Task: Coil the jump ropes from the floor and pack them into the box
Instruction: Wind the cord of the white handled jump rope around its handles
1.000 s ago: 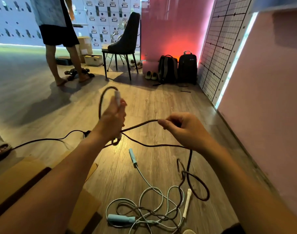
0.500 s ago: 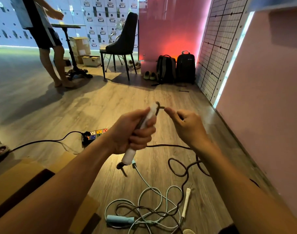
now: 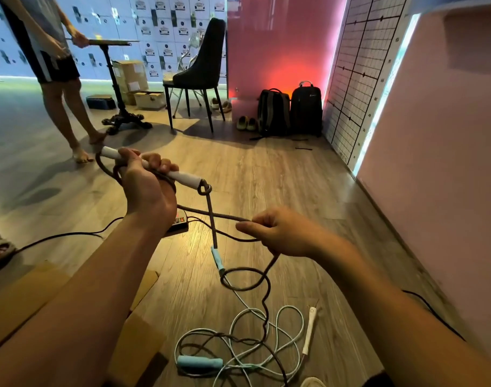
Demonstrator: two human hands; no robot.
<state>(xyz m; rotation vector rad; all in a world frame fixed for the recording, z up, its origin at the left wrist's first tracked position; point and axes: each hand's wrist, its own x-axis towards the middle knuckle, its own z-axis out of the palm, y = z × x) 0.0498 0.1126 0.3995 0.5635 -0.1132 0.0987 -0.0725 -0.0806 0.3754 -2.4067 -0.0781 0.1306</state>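
Firmly, the person's left hand (image 3: 148,191) gripped the white handle (image 3: 187,179) of the dark jump rope (image 3: 210,216), fingers curled over it. A couple of turns of that rope were gathered under the palm and looped out past the handle's left end. From the handle's right end the rope dropped and crossed another strand that ran to the right hand (image 3: 283,234), which pinched it between thumb and curled fingers. Below that hand the rope fell into a loose loop and trailed down onto the wooden floor (image 3: 280,177). There it lay tangled with a light blue jump rope (image 3: 293,328), whose blue handle (image 3: 199,362) lay near the bottom edge. A second white handle (image 3: 310,331) lay beside the tangle. The cardboard box (image 3: 23,300) sat at lower left with its flaps open, and a power strip (image 3: 180,223) lay just beyond the left wrist
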